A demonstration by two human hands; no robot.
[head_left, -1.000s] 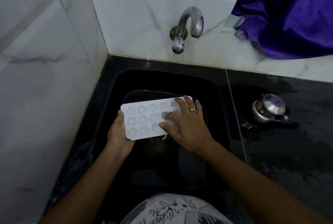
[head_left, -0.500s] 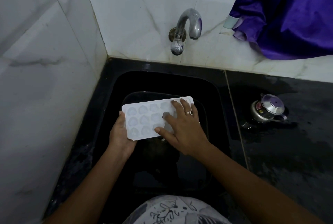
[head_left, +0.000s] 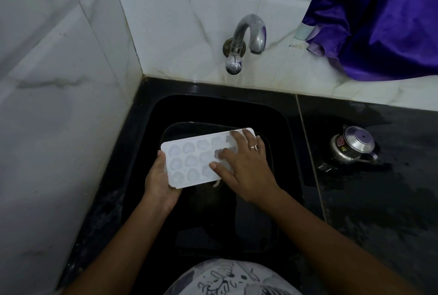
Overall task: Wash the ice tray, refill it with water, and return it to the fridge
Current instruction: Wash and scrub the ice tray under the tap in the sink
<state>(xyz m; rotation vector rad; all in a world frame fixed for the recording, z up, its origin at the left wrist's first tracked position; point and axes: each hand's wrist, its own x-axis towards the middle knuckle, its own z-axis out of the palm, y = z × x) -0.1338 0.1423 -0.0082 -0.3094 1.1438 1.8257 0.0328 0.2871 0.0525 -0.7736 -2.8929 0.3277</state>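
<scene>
Rubbing out the ice tray [head_left: 189,159] over the sink [head_left: 220,107]: two hands, one tray.
Nearest me, my left hand [head_left: 161,183] is gripping the tray's left short end, thumb lying on the rim, fingers curled beneath. My right hand [head_left: 246,171] is pressing flat on the right half, fingers spread, one ring showing. The tray is hanging above the black basin, cavities up, its long axis running left to right and angling slightly away from me at the right end. I am counting three rows of cavities; the columns under my right hand are hidden. Off to the right, one small steel pot [head_left: 353,145] is sitting on the wet counter [head_left: 379,200]. Beyond the tray, one tap [head_left: 246,36] is pointing down, no stream visible; I am judging that rinsing means moving the tray away from me, right end nearer the spout. One purple cloth [head_left: 384,22] is hanging farthest back.
</scene>
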